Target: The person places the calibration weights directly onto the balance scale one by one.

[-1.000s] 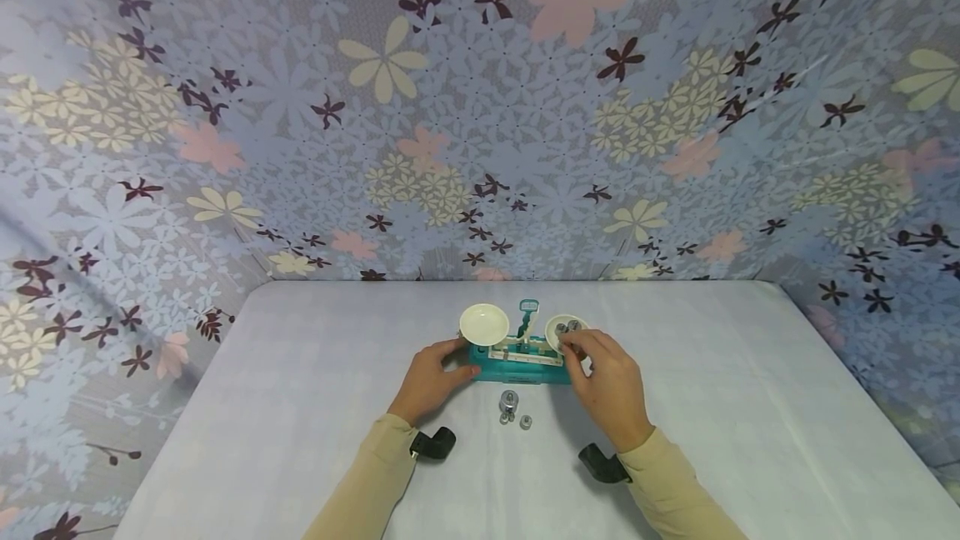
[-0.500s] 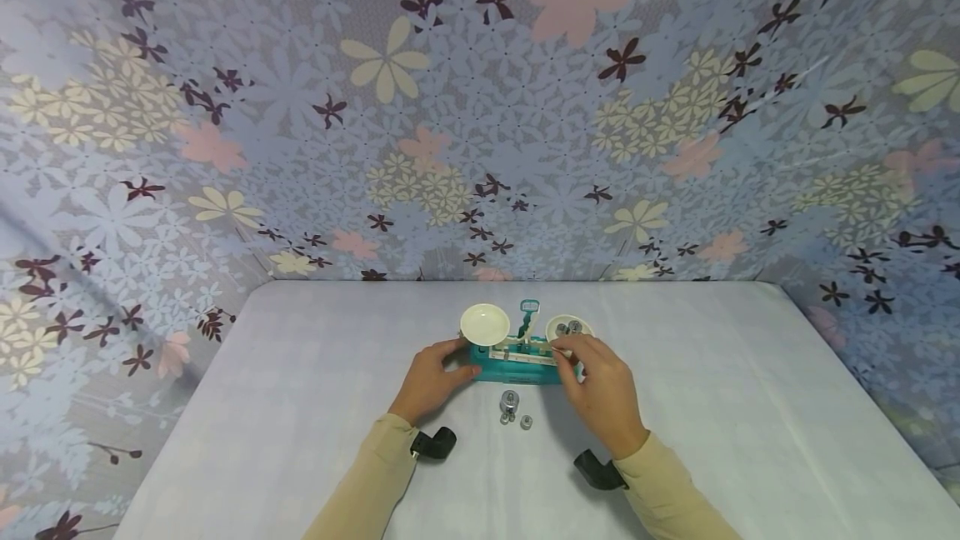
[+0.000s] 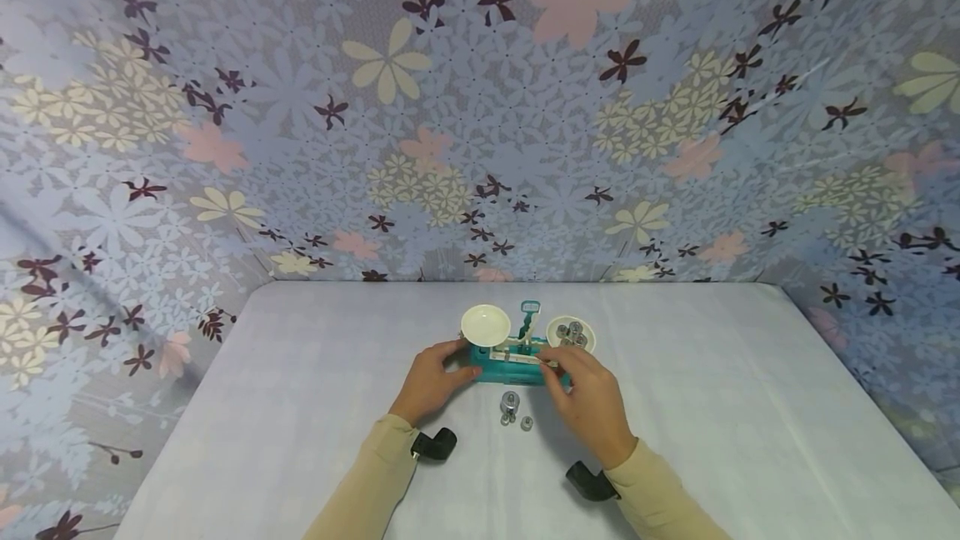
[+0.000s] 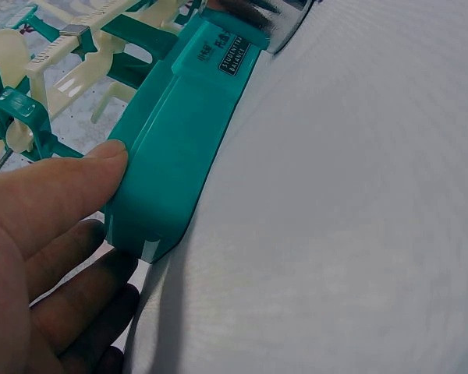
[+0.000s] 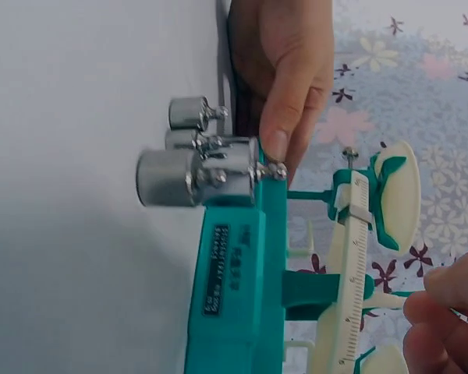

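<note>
A teal student balance scale (image 3: pixel 517 371) with two cream pans stands on the table. My left hand (image 3: pixel 429 377) grips its left end; in the left wrist view the thumb (image 4: pixel 108 156) lies on the teal base and the fingers are beyond its end. Several metal weights (image 3: pixel 575 328) sit in the right pan (image 3: pixel 552 328), while the left pan (image 3: pixel 486 325) holds nothing. My right hand (image 3: pixel 596 402) is at the right part of the graduated beam (image 5: pixel 351 300), thumb and index bent close together, with no weight seen between them. A metal rider (image 5: pixel 362 213) sits toward the beam's left end.
Several metal weights (image 3: pixel 510 403) stand on the white table (image 3: pixel 750 407) in front of the scale, between my two hands. A flower-patterned cloth (image 3: pixel 480 123) hangs behind the table. Each wrist carries a black camera mount (image 3: pixel 435 445).
My right hand has left the right pan and moved left and toward me, to the beam. More weights in that pan now show. My left hand has stayed on the base.
</note>
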`<state>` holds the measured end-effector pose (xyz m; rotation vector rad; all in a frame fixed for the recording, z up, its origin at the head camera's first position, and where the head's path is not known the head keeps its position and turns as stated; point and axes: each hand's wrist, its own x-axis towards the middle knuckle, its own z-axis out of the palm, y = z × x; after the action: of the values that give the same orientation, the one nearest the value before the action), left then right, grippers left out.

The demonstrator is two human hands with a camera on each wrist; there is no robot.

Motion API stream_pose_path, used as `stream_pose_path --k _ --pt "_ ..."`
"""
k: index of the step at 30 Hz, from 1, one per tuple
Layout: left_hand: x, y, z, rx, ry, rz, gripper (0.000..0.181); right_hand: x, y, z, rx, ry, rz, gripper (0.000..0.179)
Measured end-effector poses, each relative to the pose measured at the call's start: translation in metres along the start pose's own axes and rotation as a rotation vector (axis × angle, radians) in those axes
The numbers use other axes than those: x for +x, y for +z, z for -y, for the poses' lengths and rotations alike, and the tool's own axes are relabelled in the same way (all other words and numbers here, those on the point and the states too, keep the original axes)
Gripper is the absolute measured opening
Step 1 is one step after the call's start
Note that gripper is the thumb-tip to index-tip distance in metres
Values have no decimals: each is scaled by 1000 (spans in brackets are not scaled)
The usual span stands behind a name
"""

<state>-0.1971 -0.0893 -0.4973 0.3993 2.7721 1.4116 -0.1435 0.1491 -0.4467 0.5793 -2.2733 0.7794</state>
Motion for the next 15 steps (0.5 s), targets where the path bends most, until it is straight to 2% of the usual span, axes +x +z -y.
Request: stream_pose_path --k 5,15 --pt "-1 -1 -1 -3 3 2 57 -2 2 2 22 26 40 17" --pt "-1 -1 -2 -3 4 2 58 -5 8 3 31 54 60 21"
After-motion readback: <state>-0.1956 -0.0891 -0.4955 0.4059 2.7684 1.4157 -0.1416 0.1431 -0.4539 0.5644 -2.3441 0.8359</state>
